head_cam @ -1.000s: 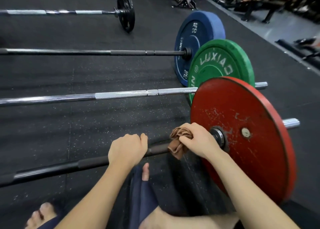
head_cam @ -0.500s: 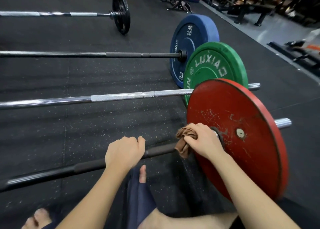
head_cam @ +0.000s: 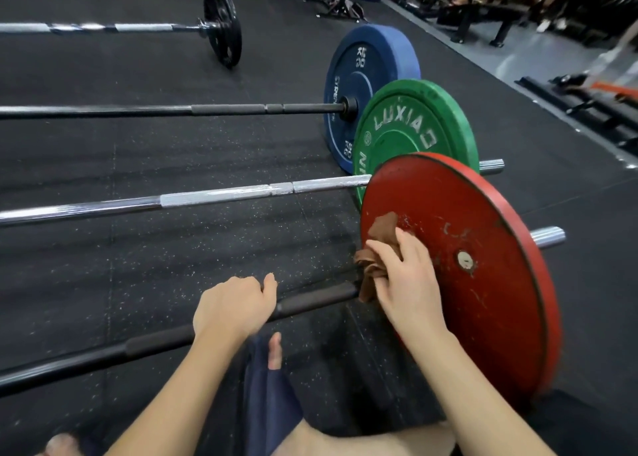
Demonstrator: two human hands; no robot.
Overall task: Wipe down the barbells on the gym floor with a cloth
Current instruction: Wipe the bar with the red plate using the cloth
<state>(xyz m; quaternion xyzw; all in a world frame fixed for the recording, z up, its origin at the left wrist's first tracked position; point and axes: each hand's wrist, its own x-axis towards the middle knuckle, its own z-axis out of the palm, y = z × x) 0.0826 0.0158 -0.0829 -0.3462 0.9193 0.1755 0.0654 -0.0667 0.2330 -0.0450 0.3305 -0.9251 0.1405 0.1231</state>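
Observation:
The nearest barbell has a black bar point(head_cam: 310, 300) and a scuffed red plate point(head_cam: 466, 317) at its right end. My left hand point(head_cam: 231, 307) grips the black bar a little left of the plate. My right hand point(head_cam: 411, 290) lies with spread fingers on a crumpled brown cloth point(head_cam: 383, 224) and presses it against the inner face of the red plate, just above the bar's collar. Part of the cloth hangs below my palm, and the collar is hidden behind hand and cloth.
Three more barbells lie parallel beyond: a silver bar point(head_cam: 207, 198) with a green plate point(head_cam: 414, 124), a dark bar point(head_cam: 138, 111) with a blue plate point(head_cam: 362, 62), and a far one with a small black plate point(head_cam: 222, 24). Benches and racks point(head_cam: 483, 17) stand at the back right. My shorts-clad leg point(head_cam: 269, 397) is below the bar.
My right hand has let go of the bar near the collar, moved up with the cloth and spread onto the red plate's face. My left hand has kept its grip on the bar.

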